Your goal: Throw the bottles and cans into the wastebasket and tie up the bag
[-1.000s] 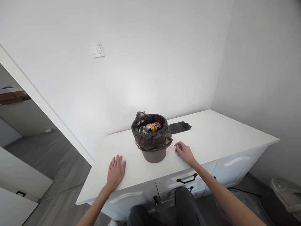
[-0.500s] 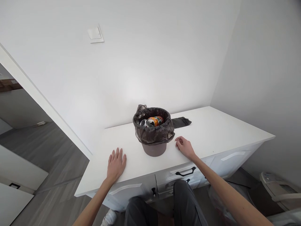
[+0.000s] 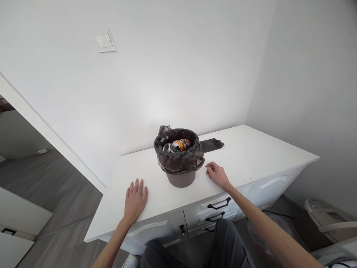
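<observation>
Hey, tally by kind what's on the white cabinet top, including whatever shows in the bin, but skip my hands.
Bin: 1
Liner: 1
Cans: 2 showing, the orange can and the silver-ended can
Dark plastic strip: 1
Total: 5 visible; deeper bin contents are hidden.

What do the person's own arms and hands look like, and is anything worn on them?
The left hand and right hand are bare, with no gloves, rings or watch visible. Both slim forearms are uncovered; no sleeves show. Below, dark grey trousers are worn.
</observation>
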`<act>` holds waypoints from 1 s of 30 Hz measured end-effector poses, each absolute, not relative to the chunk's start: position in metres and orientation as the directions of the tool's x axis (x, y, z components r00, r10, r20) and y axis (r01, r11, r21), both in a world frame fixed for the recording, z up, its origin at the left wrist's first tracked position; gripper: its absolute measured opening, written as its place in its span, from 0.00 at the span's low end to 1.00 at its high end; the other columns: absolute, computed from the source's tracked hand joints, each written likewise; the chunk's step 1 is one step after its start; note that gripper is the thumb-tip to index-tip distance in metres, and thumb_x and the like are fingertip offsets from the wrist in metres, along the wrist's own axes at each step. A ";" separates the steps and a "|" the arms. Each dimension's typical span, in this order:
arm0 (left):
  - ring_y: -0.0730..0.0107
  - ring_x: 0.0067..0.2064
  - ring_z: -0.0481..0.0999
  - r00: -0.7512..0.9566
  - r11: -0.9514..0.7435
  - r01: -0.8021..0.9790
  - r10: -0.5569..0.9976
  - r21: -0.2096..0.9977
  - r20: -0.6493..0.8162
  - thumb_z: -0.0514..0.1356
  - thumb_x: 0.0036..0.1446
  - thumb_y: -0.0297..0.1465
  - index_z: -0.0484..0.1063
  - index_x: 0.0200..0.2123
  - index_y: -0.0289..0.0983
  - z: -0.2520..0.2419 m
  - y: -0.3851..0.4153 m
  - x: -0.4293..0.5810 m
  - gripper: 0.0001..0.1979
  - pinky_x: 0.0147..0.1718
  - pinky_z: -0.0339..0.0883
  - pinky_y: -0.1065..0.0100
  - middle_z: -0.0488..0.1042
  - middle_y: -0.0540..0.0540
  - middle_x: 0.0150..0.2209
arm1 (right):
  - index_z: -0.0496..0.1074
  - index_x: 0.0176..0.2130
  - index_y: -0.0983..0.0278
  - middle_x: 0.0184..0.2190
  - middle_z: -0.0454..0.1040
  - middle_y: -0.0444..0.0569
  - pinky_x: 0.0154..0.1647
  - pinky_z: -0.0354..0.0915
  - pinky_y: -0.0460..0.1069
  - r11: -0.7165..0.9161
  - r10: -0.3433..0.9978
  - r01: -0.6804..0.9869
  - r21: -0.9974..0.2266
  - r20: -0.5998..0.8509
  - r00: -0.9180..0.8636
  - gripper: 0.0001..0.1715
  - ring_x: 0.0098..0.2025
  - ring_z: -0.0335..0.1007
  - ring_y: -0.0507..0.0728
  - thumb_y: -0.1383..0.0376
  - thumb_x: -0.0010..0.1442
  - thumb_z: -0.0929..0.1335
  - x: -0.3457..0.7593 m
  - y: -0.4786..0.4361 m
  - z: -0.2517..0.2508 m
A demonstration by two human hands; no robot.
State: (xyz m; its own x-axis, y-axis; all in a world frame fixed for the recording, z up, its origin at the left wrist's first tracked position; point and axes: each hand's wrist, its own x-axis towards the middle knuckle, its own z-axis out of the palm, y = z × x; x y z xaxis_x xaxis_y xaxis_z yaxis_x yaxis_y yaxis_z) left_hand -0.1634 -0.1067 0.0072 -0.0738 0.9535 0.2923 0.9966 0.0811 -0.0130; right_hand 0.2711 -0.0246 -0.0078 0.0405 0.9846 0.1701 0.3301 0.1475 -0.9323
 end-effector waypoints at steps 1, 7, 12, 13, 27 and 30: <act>0.43 0.76 0.53 -0.074 0.081 0.997 0.955 -0.011 0.288 0.44 0.73 0.43 0.60 0.73 0.33 0.007 -0.106 -0.164 0.33 0.72 0.50 0.45 0.56 0.39 0.75 | 0.69 0.40 0.58 0.26 0.76 0.41 0.35 0.65 0.51 0.148 0.984 0.328 -0.933 0.171 0.040 0.10 0.25 0.70 0.56 0.61 0.60 0.62 0.271 -0.024 -0.008; 0.43 0.76 0.51 -0.078 0.074 0.997 0.960 0.024 0.267 0.43 0.73 0.44 0.59 0.74 0.35 0.009 -0.106 -0.164 0.33 0.72 0.49 0.44 0.55 0.40 0.75 | 0.69 0.40 0.58 0.25 0.75 0.40 0.35 0.64 0.51 0.149 0.985 0.327 -0.933 0.168 0.031 0.09 0.25 0.70 0.55 0.62 0.60 0.62 0.270 -0.025 -0.003; 0.46 0.76 0.52 -0.080 0.070 0.997 0.952 0.044 0.294 0.42 0.73 0.45 0.60 0.73 0.36 0.009 -0.110 -0.162 0.33 0.72 0.50 0.44 0.56 0.42 0.75 | 0.69 0.40 0.58 0.24 0.75 0.40 0.35 0.63 0.51 0.159 0.984 0.346 -0.925 0.178 0.024 0.09 0.25 0.69 0.56 0.61 0.61 0.62 0.268 -0.025 0.002; 0.46 0.76 0.52 -0.084 0.073 0.996 0.949 0.045 0.304 0.42 0.73 0.45 0.61 0.73 0.36 0.008 -0.110 -0.162 0.33 0.72 0.50 0.45 0.57 0.42 0.75 | 0.69 0.40 0.58 0.24 0.75 0.40 0.35 0.63 0.51 0.160 0.983 0.349 -0.923 0.179 0.024 0.09 0.25 0.69 0.56 0.61 0.61 0.62 0.268 -0.025 0.002; 0.49 0.77 0.51 -0.097 0.080 0.995 0.945 0.067 0.314 0.42 0.73 0.47 0.60 0.73 0.38 0.006 -0.113 -0.161 0.33 0.72 0.49 0.45 0.57 0.43 0.75 | 0.70 0.41 0.58 0.27 0.77 0.43 0.34 0.65 0.51 0.131 0.990 0.313 -0.941 0.139 0.003 0.11 0.25 0.70 0.56 0.56 0.64 0.64 0.270 -0.019 -0.008; 0.50 0.77 0.51 -0.095 0.076 0.995 0.942 0.072 0.321 0.42 0.73 0.46 0.59 0.74 0.38 0.004 -0.111 -0.162 0.33 0.73 0.47 0.46 0.56 0.44 0.75 | 0.70 0.42 0.58 0.28 0.78 0.44 0.34 0.66 0.51 0.131 0.990 0.304 -0.944 0.141 0.010 0.12 0.26 0.71 0.57 0.55 0.65 0.64 0.273 -0.017 -0.015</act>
State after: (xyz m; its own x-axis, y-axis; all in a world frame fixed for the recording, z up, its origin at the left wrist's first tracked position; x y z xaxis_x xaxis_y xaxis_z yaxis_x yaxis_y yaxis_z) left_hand -0.1616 -0.1112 0.0038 -0.0951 0.9421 0.3214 0.9945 0.0757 0.0722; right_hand 0.2726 -0.0166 -0.0147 0.0099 0.9900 0.1407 0.3041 0.1311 -0.9436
